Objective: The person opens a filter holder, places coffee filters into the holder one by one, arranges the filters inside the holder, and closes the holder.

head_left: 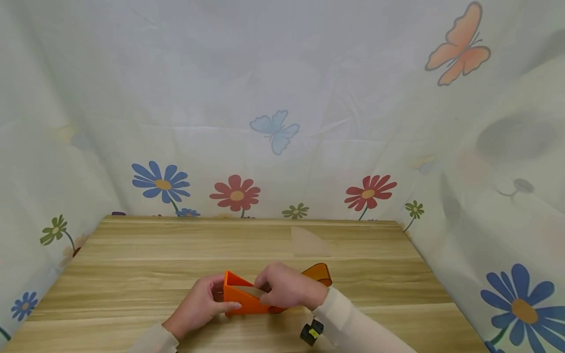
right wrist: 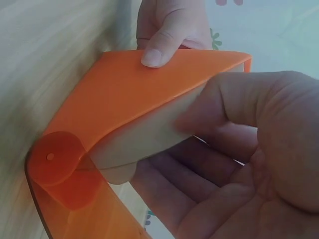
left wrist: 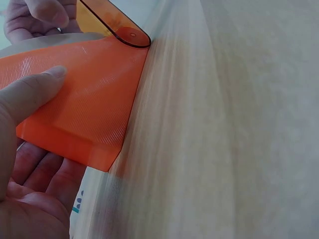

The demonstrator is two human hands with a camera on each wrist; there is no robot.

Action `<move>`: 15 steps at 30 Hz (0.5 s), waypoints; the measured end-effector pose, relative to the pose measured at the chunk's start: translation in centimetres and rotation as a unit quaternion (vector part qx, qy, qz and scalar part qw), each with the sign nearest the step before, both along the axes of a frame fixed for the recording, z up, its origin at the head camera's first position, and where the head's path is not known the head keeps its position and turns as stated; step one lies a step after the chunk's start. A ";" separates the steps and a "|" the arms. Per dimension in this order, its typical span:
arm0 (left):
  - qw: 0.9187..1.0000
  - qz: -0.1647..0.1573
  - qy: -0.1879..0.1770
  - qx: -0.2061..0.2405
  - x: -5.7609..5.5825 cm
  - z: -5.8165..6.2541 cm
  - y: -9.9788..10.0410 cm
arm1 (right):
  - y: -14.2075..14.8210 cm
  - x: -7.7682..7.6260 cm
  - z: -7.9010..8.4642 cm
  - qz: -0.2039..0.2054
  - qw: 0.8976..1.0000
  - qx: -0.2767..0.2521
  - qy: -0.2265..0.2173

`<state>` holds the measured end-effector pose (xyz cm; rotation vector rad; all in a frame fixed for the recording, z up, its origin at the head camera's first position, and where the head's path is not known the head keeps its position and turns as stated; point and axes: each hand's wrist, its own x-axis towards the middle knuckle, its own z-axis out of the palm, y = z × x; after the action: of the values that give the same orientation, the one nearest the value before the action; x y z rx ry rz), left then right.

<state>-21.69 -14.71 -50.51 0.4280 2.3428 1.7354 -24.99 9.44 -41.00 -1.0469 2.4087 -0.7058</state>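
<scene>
An orange wedge-shaped coffee filter holder (head_left: 247, 305) stands low over the wooden table, its see-through orange lid (head_left: 319, 272) swung open to the right on a hinge. My left hand (head_left: 200, 301) grips the closed end, thumb (left wrist: 35, 92) flat on the near face and fingers behind. Pale paper coffee filters (right wrist: 144, 132) show in the holder's open mouth. At that mouth, my right hand (head_left: 287, 287) pinches the filters between thumb and fingers; in the right wrist view the fingers (right wrist: 199, 169) lie behind the paper.
A single fan-shaped paper filter (head_left: 309, 243) lies flat on the wooden table (head_left: 176, 250), beyond the right hand. A small black device (head_left: 312, 332) is beside the right sleeve. Behind the table hangs a pale curtain (head_left: 198, 98) printed with flowers and butterflies.
</scene>
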 end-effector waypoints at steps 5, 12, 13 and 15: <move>1.000 -0.001 -0.001 0.004 0.0 0.0 0.0 | -0.1 0.1 -0.1 -0.034 0.999 -0.032 -0.021; 1.000 -0.001 0.007 0.007 0.1 -0.1 0.1 | -0.3 0.2 0.1 -0.050 0.997 -0.053 0.011; 1.000 -0.001 0.007 0.007 0.1 -0.1 0.1 | -0.3 0.2 0.1 -0.050 0.997 -0.051 0.021; 1.000 0.000 0.004 0.005 0.1 -0.1 0.1 | -0.3 0.2 0.2 -0.051 0.997 -0.048 0.034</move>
<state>-21.63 -14.62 -50.61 0.4385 2.3407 1.7502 -24.78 9.10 -40.84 -1.0069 2.5240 -0.8398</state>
